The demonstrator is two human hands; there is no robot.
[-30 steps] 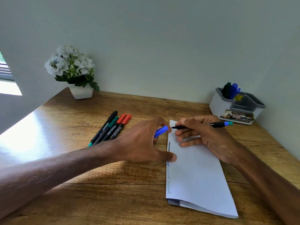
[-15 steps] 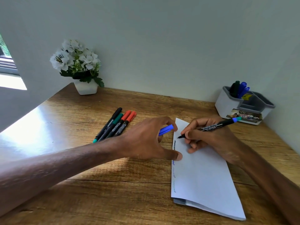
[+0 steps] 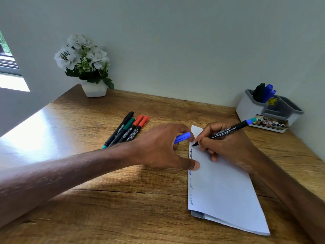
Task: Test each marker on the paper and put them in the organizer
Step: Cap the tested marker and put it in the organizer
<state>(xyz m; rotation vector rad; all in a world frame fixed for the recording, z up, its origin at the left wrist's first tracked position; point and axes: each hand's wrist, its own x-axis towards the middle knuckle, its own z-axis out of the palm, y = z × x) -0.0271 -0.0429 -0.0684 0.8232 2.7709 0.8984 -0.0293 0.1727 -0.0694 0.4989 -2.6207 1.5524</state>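
My right hand [image 3: 226,147] grips an uncapped black marker with a blue end [image 3: 228,132], its tip touching the top left edge of the folded white paper [image 3: 223,189]. Wavy test scribbles run down that left edge. My left hand [image 3: 161,147] holds the blue cap [image 3: 182,137] in its fingers while the thumb presses on the paper's edge. Several capped markers [image 3: 126,129], black, green and two red, lie side by side left of my left hand. The white and grey organizer [image 3: 249,108] stands at the back right with a dark marker and two blue ones inside.
A white pot of white flowers [image 3: 88,67] stands at the back left corner of the wooden desk [image 3: 105,199]. Walls close in behind and on the right. A bright window patch reflects on the desk's left side.
My right hand has turned the marker from lying level to tip-down on the paper's top left edge. The left hand has stayed put with the cap. The camera has shifted a little.
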